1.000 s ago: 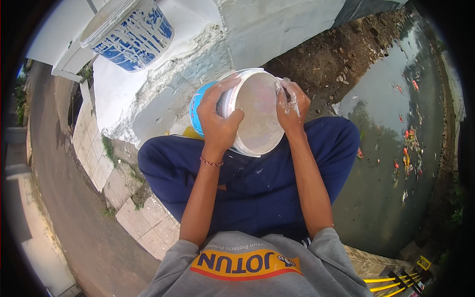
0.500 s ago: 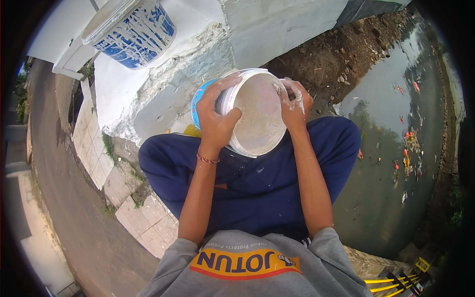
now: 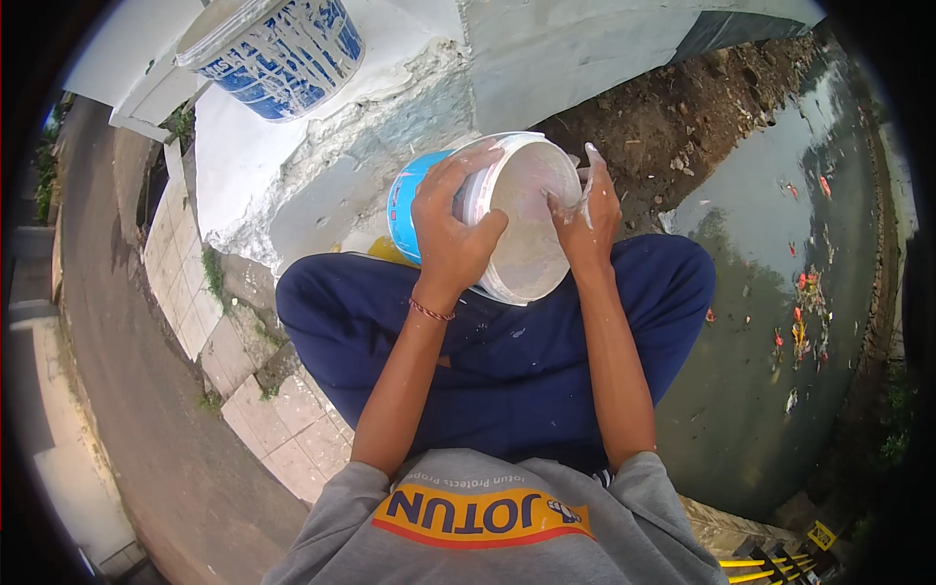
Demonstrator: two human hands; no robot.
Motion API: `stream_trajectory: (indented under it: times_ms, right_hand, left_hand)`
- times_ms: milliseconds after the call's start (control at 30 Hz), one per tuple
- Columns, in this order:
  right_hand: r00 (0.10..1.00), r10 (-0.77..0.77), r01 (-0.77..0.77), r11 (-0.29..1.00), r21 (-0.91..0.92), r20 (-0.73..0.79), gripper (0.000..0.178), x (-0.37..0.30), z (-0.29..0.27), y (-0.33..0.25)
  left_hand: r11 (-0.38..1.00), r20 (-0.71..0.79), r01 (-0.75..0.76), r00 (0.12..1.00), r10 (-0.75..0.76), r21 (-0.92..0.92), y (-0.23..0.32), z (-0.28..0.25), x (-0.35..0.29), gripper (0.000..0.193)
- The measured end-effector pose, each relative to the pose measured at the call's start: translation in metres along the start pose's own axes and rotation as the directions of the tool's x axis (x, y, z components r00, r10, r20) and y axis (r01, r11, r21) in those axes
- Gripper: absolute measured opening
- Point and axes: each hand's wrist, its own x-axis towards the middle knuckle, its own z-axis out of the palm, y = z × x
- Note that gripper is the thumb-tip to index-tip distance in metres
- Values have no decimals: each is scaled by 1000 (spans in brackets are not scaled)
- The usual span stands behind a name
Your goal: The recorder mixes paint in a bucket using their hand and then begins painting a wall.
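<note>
A white plastic bucket [image 3: 531,249] with a blue label on its side lies tipped in front of my lap, mouth toward me. Pale, whitish residue coats its inside. My left hand [image 3: 453,229] grips the bucket's left side near the rim, thumb along the edge. At the right rim is my right hand [image 3: 592,219], its thumb reaching inside the mouth and its index finger stretched up, apart from the thumb. White paste smears its fingers. The other fingers are partly hidden.
A paint-streaked blue and white bucket [image 3: 283,63] stands on the white ledge [image 3: 239,166] at upper left. Murky water [image 3: 751,322] with floating litter lies to my right, below a dirt bank [image 3: 653,127]. Paving tiles [image 3: 292,429] and a road [image 3: 146,370] are at left.
The bucket has turned, showing more of its blue side. My left hand has moved slightly right with it. My right hand's fingers, curled over the rim before, have straightened and spread.
</note>
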Motion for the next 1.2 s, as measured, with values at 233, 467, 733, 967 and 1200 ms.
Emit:
stream_trajectory:
  times_ms: [233, 467, 733, 967, 1200]
  right_hand:
    - [971, 208, -198, 976, -94, 116, 105, 1, 12, -8]
    - [980, 186, -175, 976, -133, 75, 103, 2, 15, -11]
    - [976, 177, -150, 968, -203, 124, 100, 9, 21, -14]
    - [975, 190, -161, 963, -215, 119, 99, 9, 27, -11]
    - [987, 133, -115, 976, -187, 90, 102, 8, 33, 2]
  left_hand:
    - [972, -36, -109, 992, 119, 207, 12, 27, -16, 52]
    - [975, -72, -80, 993, 97, 205, 11, 29, -18, 45]
    - [983, -122, -29, 991, 52, 181, 11, 28, -17, 48]
    - [979, -135, -34, 989, 62, 201, 8, 28, -19, 48]
    - [964, -125, -69, 987, 104, 255, 12, 35, -18, 52]
